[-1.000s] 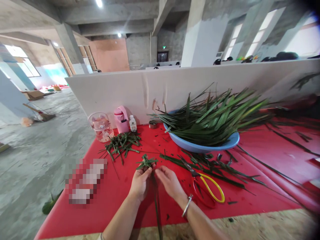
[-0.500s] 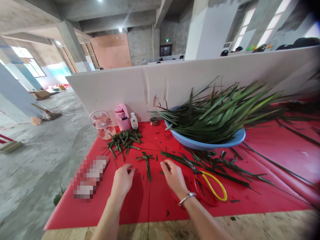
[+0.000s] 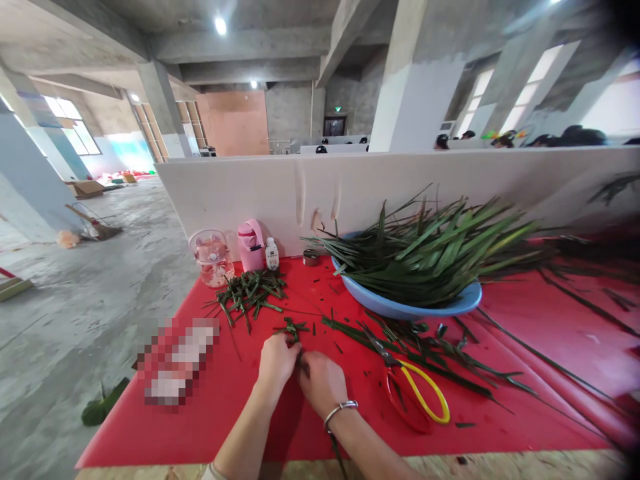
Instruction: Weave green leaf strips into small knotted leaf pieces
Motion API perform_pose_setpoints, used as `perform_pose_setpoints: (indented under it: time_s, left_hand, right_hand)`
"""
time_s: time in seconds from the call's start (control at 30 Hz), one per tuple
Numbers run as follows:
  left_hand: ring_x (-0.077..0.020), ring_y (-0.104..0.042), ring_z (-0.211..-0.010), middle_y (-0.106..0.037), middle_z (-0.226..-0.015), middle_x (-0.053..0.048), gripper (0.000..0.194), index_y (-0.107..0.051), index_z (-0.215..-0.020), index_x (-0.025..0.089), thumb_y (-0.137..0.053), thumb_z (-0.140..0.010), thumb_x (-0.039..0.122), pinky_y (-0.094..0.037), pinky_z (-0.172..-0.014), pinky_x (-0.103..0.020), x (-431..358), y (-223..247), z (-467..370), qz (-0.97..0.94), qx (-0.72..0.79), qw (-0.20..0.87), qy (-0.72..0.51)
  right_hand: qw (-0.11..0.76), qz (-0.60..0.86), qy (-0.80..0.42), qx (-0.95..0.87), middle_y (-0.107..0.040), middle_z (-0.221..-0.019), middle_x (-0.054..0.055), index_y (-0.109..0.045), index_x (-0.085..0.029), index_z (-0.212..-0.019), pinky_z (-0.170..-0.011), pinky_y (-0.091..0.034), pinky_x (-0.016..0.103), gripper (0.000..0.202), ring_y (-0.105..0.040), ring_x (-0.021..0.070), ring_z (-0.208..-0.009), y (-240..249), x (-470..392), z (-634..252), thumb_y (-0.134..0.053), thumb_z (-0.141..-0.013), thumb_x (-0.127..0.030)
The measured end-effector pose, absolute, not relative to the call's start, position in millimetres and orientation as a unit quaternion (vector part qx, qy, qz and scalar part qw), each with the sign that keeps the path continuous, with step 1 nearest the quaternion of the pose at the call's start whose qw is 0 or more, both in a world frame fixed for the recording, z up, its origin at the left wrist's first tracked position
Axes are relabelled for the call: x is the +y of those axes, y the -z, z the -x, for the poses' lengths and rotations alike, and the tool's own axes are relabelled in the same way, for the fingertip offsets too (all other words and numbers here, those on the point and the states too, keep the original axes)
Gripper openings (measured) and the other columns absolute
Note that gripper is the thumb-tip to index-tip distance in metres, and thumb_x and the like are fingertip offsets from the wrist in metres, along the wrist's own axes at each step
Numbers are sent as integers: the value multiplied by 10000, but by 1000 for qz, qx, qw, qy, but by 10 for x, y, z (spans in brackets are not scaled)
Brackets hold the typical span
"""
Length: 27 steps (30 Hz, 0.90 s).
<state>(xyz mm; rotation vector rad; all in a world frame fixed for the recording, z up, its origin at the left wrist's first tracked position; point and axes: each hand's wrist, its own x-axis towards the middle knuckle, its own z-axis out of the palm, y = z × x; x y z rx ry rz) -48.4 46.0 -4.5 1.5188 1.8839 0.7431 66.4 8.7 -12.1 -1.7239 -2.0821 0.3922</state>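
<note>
My left hand [image 3: 279, 360] is closed with its fingertips pinching a small knotted piece of green leaf [image 3: 292, 327], whose short ends stick out above the fingers. Close beside it, my right hand [image 3: 324, 381] is closed too, fingers curled on the lower part of the same leaf piece. That lower part is mostly hidden by the hands. A pile of similar knotted leaf pieces [image 3: 253, 293] lies beyond my left hand. To the right of my right hand rest scissors [image 3: 387, 357] with one red and one yellow handle, blades pointing away, on cut leaf strips [image 3: 445, 363].
A blue basin [image 3: 415, 308] heaped with long green leaves [image 3: 430, 257] stands at the back right. Along the white partition [image 3: 240, 190] are a clear jug [image 3: 213, 257], a pink bottle [image 3: 251, 250], a small white bottle [image 3: 272, 253] and a tape roll [image 3: 311, 257]. Red sheeting [image 3: 215, 427] covers the table.
Both hands have come together from either side onto the knotted leaf piece, which lay between them on the table. The view has tilted up slightly.
</note>
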Motion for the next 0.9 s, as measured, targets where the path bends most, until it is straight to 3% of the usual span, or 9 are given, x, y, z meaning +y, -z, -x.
perform_pose_setpoints:
  time_s: [0.23,0.37,0.5,0.63,0.9]
  left_hand:
    - [-154,-565,-602,-633,-626,-31,170,-637,-686,161,-557,-708,309,-391,-586,-239,425,147,438,-474,598,433,-480]
    - [-112,-516,-543,-564,-569,15,168,-561,-668,158,-606,-673,320,-380,-529,-207,415,123,404,-399,537,478,-569]
    - [-89,-483,-488,-528,-548,49,260,-500,-683,177,-671,-617,362,-320,-425,-179,409,111,390,-318,502,558,-580]
    - [-43,-380,-403,-516,-540,58,351,-530,-710,167,-708,-578,440,-228,-367,-165,407,115,411,-259,445,649,-560]
    - [-27,-407,-414,-506,-501,65,457,-605,-741,146,-795,-442,434,-293,-400,-141,409,119,398,-199,437,664,-573]
  right_hand:
    - [350,564,-168,-729,-567,-784,49,-516,-174,-692,-619,-387,231,61,-538,156,-711,195,61,-714,-495,-735,-136]
    - [423,543,-256,-679,-567,-689,31,-509,-181,-746,-589,-427,249,77,-550,158,-633,259,86,-745,-470,-801,-219]
    - [470,514,-368,-616,-579,-669,13,-456,-193,-842,-503,-435,243,58,-546,140,-523,277,96,-757,-434,-832,-246]
    - [501,460,-392,-619,-624,-737,33,-410,-193,-927,-593,-470,258,106,-594,151,-622,246,64,-744,-442,-830,-220]
    - [509,471,-402,-598,-612,-728,23,-425,-183,-966,-501,-450,216,240,-590,132,-576,217,21,-748,-533,-808,-326]
